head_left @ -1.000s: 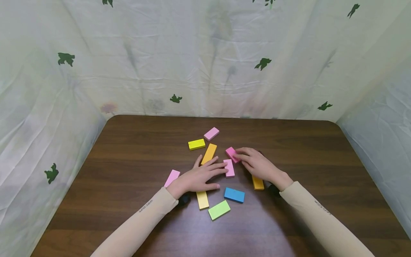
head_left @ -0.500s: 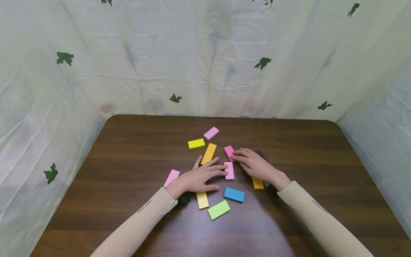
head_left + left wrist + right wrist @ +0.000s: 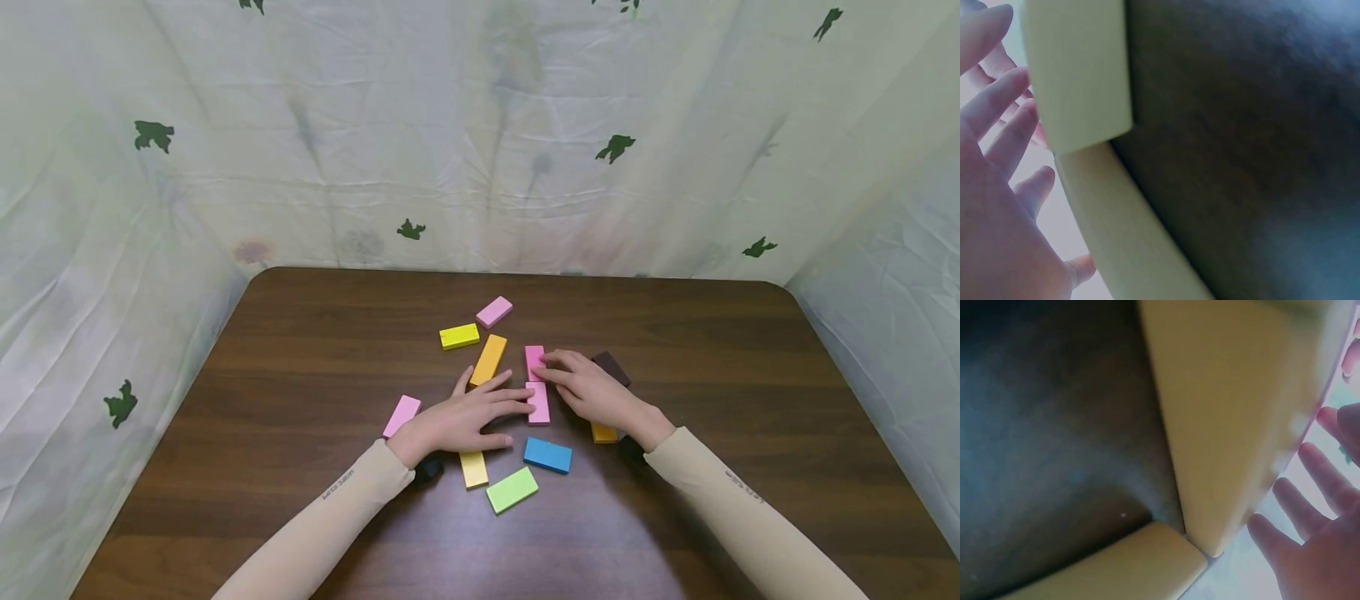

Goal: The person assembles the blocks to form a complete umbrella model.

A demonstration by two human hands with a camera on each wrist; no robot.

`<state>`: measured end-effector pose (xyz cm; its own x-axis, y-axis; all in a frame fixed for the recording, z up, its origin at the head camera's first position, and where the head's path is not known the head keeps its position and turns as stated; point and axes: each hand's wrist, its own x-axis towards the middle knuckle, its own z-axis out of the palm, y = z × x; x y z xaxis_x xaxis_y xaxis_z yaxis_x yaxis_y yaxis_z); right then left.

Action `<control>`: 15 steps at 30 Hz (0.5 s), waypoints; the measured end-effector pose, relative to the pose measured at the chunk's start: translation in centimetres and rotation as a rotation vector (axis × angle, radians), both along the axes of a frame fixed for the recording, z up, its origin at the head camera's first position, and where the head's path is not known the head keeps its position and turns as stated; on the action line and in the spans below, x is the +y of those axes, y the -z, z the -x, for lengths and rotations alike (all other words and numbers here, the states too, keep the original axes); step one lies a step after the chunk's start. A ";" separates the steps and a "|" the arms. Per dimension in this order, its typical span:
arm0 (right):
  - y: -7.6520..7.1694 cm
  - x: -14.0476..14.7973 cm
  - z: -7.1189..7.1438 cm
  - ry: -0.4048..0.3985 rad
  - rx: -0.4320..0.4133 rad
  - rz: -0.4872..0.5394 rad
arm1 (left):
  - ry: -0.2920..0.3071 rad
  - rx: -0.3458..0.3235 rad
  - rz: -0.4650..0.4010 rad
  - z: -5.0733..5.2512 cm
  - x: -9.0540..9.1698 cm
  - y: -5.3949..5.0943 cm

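"Which way do the two blocks between those hands point?"

"Lengthwise, both, from the person's side toward the far edge of the table (image 3: 337,350). The hot pink block (image 3: 532,359) sits behind the light pink block (image 3: 540,406), nearly in one straight line, their short ends meeting or almost."

"What are the fingers doing?"

"The left hand (image 3: 453,417) has them spread and straight, two tips at the light pink one's left side. The right hand (image 3: 596,387) reaches with lightly bent, extended fingers, tips on the hot pink one. Where its thumb presses, I can't tell."

"How many blocks altogether?"

"I count eleven: one hot pink, three light pink, two orange blocks (image 3: 489,358), then a yellow block (image 3: 459,337), a pale yellow block (image 3: 473,471), a blue block (image 3: 547,455), a green block (image 3: 512,490) and a dark brown block (image 3: 611,367)."

"And their look?"

"Flat oblongs, plain-coloured; the rear pink is noticeably deeper."
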<state>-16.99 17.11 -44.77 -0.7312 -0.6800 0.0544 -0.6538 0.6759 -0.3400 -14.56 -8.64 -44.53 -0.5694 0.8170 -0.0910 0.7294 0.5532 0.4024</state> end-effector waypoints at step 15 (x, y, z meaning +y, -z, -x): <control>0.0 0.3 -0.5 -0.033 -0.004 0.019 | 0.005 -0.011 0.009 -0.2 -0.1 0.2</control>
<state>-16.45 17.41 -44.76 -0.7090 -0.7022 0.0653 -0.6741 0.6476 -0.3552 -14.36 -8.71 -44.72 -0.5644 0.8188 -0.1048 0.7278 0.5534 0.4051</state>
